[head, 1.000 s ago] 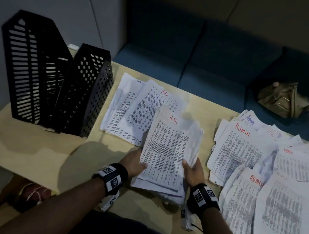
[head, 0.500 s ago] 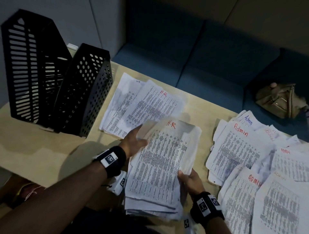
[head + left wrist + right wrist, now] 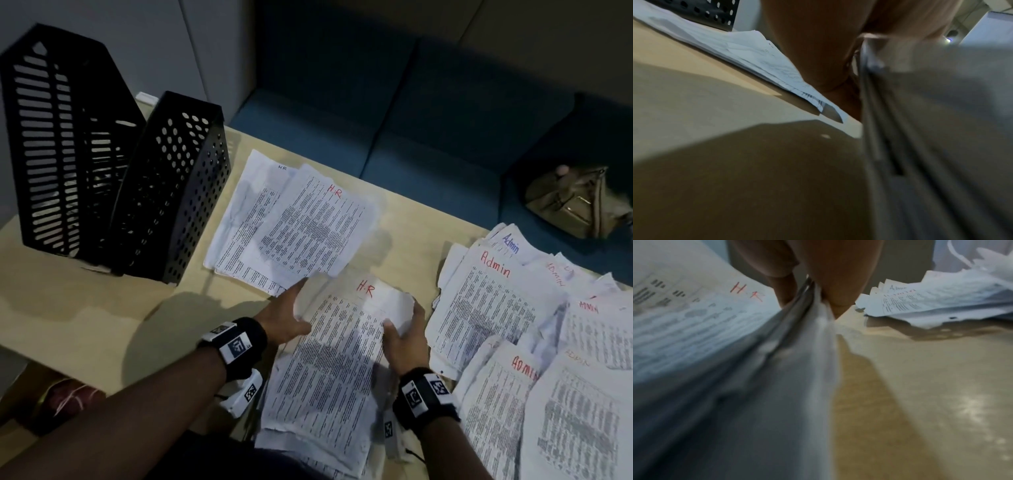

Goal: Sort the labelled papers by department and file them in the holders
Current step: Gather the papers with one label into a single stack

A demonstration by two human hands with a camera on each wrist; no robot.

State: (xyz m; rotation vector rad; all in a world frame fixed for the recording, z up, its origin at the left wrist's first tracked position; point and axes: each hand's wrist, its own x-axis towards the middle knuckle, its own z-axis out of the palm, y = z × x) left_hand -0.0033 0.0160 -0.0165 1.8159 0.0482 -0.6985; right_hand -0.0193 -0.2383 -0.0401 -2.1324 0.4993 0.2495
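Observation:
A thick stack of printed sheets marked H.R in red (image 3: pixel 335 363) is held between both hands near the table's front edge. My left hand (image 3: pixel 286 317) grips its upper left edge. My right hand (image 3: pixel 406 334) pinches the upper right edge, thumb on top; the right wrist view shows the sheets' edges (image 3: pixel 809 308) squeezed between thumb and fingers. More HR sheets (image 3: pixel 294 226) lie spread on the table behind. Sheets marked Admin (image 3: pixel 486 301) lie in a loose pile at the right. Two black perforated file holders (image 3: pixel 113 171) stand at the back left.
The table (image 3: pixel 85 308) is light wood, with bare room between the holders and my left arm. A blue sofa (image 3: pixel 428 113) runs behind the table, with an olive bag (image 3: pixel 575 202) on it at the right.
The HR stack has come towards me and been drawn together. My right hand slid up from the lower right corner to the upper right edge; the left hand moved right onto the top left edge.

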